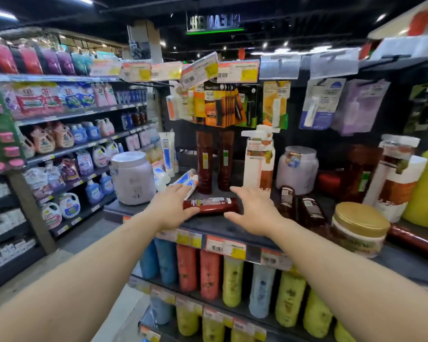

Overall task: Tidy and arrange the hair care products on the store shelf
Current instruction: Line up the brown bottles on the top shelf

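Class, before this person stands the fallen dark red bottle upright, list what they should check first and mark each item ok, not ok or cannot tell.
1. Both hands free: ok. The left hand and right hand are open and hold nothing.
2. Hands flank the lying red bottle: ok, one at each end.
3. Firm grip on it: not ok; the fingers are not yet closed.
4. Bottle cap shut: cannot tell.
5. Standing room behind: cannot tell; two upright red bottles stand close behind it.
6. Neighbours steady: not ok; a white tube and brown bottles also lie toppled alongside.
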A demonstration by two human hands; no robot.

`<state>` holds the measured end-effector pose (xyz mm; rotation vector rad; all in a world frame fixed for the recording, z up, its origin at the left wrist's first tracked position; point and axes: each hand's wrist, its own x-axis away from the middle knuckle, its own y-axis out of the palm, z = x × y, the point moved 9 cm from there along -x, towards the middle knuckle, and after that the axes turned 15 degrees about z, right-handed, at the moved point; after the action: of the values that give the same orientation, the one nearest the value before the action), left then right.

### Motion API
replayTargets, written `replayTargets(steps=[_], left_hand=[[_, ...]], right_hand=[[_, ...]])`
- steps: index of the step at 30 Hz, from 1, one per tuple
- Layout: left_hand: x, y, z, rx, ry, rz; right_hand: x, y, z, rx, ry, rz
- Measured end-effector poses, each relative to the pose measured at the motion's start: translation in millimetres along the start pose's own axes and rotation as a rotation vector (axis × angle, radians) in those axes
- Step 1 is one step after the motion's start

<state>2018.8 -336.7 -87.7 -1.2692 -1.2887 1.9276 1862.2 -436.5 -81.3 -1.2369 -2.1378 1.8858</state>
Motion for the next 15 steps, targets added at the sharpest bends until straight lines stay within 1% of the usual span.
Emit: replayTargets(steps=[3, 7, 12, 15], left_hand=[[-8.3, 4.5, -19.3, 0.046, 0.090, -0.040], [-16.4, 12.4, -28.0, 0.070, 0.183, -0.082], [-25.6, 24.2, -27.2, 0.145, 0.242, -0.116], [-28.4, 37.0, -28.3, 0.185, 0.247, -0.140]], right_hand=[[-10.8, 18.4, -13.8, 0.017, 0.054, 0.015], [-14.0, 33.8, -20.9, 0.071, 0.126, 0.020], [-16.3, 46.5, -14.8, 0.143, 0.183, -0.012], [-17.3, 50.8, -10.3, 0.162, 0.196, -0.026]])
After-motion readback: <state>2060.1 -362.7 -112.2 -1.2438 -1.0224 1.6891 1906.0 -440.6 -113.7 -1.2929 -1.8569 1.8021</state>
